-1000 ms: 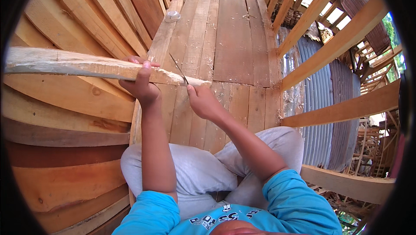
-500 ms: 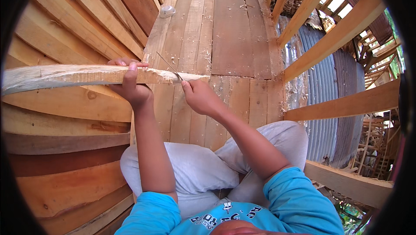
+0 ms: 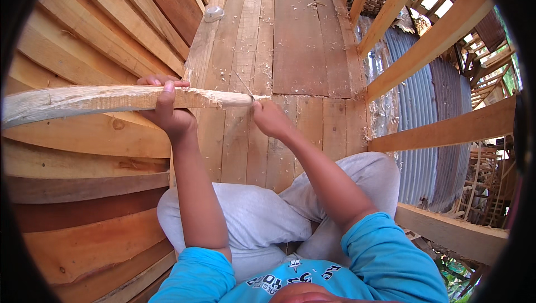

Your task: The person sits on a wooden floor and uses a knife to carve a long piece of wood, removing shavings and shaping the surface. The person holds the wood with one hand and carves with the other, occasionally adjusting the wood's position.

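Observation:
A long pale length of wood [image 3: 100,99], rough along its upper side, runs in from the left edge and narrows to a whittled tip at its right end. My left hand [image 3: 167,105] is wrapped round it from below, thumb on the near side and fingers over the far side. A knife [image 3: 243,83] with a thin blade lies across the narrowed end. My right hand [image 3: 271,117] is closed on its handle, which the fingers hide. The blade touches the wood close to the tip.
Plank flooring [image 3: 310,51] strewn with wood shavings stretches ahead. A small clear container [image 3: 214,13] stands at the far left of it. Stacked boards [image 3: 89,146] line the left; wooden rails [image 3: 446,127] and corrugated metal sheets [image 3: 416,107] are on the right.
My right hand and the knife have slid rightward along the wood toward its tip. My left hand keeps its hold in nearly the same place.

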Tool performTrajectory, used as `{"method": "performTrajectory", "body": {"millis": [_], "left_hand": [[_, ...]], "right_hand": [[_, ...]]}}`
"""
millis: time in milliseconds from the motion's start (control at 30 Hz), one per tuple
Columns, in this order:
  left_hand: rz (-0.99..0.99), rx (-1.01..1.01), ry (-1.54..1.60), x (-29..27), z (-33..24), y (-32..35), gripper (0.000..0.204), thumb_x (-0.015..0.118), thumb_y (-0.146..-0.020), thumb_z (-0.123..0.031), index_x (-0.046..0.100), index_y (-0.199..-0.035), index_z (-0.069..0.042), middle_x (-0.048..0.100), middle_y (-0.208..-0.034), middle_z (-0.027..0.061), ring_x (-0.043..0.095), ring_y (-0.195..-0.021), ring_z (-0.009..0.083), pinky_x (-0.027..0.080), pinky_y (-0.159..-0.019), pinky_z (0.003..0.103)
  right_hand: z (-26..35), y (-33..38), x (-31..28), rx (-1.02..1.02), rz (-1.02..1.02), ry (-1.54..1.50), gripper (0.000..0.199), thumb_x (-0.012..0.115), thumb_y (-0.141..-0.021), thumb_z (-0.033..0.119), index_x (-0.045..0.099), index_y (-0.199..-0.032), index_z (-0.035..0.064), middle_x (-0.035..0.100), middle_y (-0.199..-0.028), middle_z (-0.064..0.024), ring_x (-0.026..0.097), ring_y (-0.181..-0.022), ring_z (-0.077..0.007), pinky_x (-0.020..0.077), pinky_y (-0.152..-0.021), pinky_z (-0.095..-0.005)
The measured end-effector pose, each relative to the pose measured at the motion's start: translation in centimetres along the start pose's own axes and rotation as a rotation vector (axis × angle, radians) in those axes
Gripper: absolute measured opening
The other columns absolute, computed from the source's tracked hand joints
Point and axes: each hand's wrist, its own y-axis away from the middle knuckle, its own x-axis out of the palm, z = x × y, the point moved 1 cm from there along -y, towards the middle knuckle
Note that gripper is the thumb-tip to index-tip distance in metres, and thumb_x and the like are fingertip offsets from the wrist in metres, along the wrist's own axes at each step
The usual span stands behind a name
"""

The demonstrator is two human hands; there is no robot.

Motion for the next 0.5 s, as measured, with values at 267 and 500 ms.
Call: {"method": "performTrajectory", "body": {"millis": [267,500], "left_hand": [[-0.012,0.025,-0.025,-0.8,0.0,0.0,0.024,0.059,-0.076,-0.013,0.046,-0.095,-0.008,0.048,-0.074,0.0055,0.056,-0.069,0.0187,0.052,-0.067,0.034],[0.033,0.003,0.033,1.1,0.0,0.0,0.023,0.058,-0.075,-0.012,0.046,-0.095,-0.009,0.048,-0.074,0.0056,0.056,-0.066,0.019,0.052,-0.066,0.033]], "right_hand": [[6.1,2.8,-1.4,0.028,0.185,0.01,0.054,0.042,-0.104,0.036,0.06,-0.085,-0.0114,0.064,-0.074,-0.025,0.066,-0.076,-0.0378,0.0481,-0.073,-0.0477],[-6.4,-1.5,-0.2,0.235,0.002,0.215,0.05,0.041,-0.104,0.03,0.065,-0.097,-0.0124,0.067,-0.097,-0.0333,0.065,-0.093,-0.0479,0.0489,-0.085,-0.0531]]}}
